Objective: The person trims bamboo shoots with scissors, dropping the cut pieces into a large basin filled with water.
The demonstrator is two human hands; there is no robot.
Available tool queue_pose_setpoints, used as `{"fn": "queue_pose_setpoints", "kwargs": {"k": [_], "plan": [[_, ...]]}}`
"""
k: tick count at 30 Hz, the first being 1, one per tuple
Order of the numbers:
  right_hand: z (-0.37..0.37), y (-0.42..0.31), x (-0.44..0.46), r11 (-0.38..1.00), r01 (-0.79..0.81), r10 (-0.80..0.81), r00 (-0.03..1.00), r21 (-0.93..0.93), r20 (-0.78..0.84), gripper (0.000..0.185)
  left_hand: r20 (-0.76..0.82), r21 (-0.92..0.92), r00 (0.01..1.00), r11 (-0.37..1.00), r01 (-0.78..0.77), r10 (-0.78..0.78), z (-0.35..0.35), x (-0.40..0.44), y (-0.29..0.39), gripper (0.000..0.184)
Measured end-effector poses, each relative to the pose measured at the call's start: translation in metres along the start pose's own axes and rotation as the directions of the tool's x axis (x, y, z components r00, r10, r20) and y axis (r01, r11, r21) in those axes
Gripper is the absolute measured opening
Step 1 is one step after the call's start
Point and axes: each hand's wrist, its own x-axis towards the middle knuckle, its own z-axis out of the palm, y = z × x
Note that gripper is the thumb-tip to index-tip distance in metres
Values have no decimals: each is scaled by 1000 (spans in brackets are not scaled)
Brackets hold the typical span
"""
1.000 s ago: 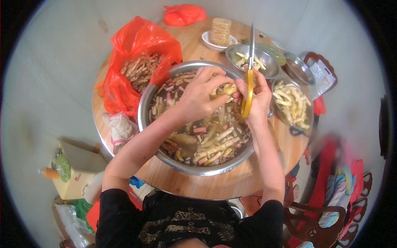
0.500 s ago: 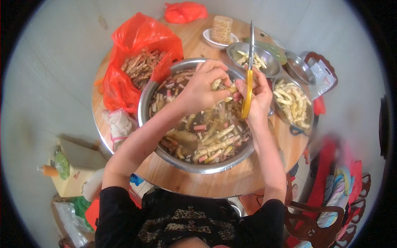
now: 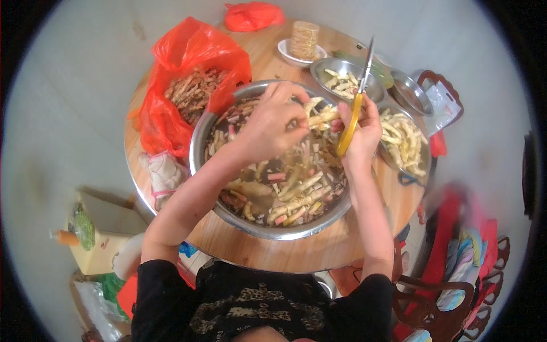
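Observation:
A pale yellow chicken foot (image 3: pixel 323 117) is held over a large metal basin (image 3: pixel 273 231) of murky water with chicken feet and cut pieces in it. My right hand (image 3: pixel 364 134) is closed on that foot and also carries scissors (image 3: pixel 354 117) with a yellow handle, blades pointing up and away. My left hand (image 3: pixel 272 122) is curled beside the foot's toes, fingers bent in a pinch; what lies between its fingertips, if anything, cannot be made out.
A red plastic bag (image 3: pixel 165 125) of brownish chicken feet stands left of the basin. To the right are a bowl (image 3: pixel 370 94) and another bowl (image 3: pixel 424 168) of pale feet. Behind stand a stacked jar-like container (image 3: pixel 303 41) on a white dish and a crumpled cloth (image 3: pixel 164 172) lies left.
My left hand has drawn slightly left, away from the chicken foot, showing more of it. My right hand has shifted right with the foot, and the scissors have tilted to the right.

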Motion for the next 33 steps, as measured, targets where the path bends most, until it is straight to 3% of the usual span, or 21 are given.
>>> {"fn": "queue_pose_setpoints", "kwargs": {"k": [2,3,4,5,7,10,11,13,14,16,20,25,29,31,32,33], "plan": [[0,-1,0,1000,14,-15,999,-3,-33,48,16,-3,997,997,76,-76,3,-6,-18,14],[0,-1,0,1000,31,-31,997,-5,-65,49,226,128,946,970,208,-233,6,-12,-29,11],[1,-2,-1,999,31,-31,998,-7,-62,49,399,279,827,911,303,-397,10,-19,-38,15],[1,-3,-2,998,43,-45,997,-35,-61,49,394,279,827,910,307,-400,17,-30,-42,15],[2,-2,-2,997,55,-58,997,-58,-56,49,411,529,846,845,82,-340,25,-48,-38,13],[-3,11,1,977,43,-41,999,-208,11,46,309,544,917,837,48,-253,16,-39,-35,22],[-4,16,3,958,109,-102,994,-264,41,45,313,541,916,840,45,-251,13,-34,-29,22],[-5,20,5,928,184,-166,983,-323,81,45,71,421,938,863,279,-338,7,-16,-7,27],[-4,19,4,928,184,-166,983,-323,83,45,69,422,938,862,281,-340,8,-11,0,27],[-1,13,2,951,74,-59,996,-300,60,46,-9,180,988,972,152,-153,12,-6,9,24],[-1,9,0,969,48,-36,998,-241,54,46,-23,235,992,964,123,-120,19,-4,9,21],[2,3,-5,979,10,13,993,-202,114,48,92,355,995,935,-1,-34,16,-6,3,15],[2,3,-6,976,39,-19,995,-213,95,47,47,313,998,949,-46,33,13,-6,4,11],[-2,6,-2,982,51,-48,999,-183,19,47,154,95,988,995,13,-28,4,-6,13,8],[-3,6,-1,982,52,-50,999,-184,13,47,157,92,987,996,9,-23,4,-8,14,8],[-4,4,0,984,36,-41,999,-172,-26,48,362,116,924,989,86,-123,3,-10,14,11]]}}
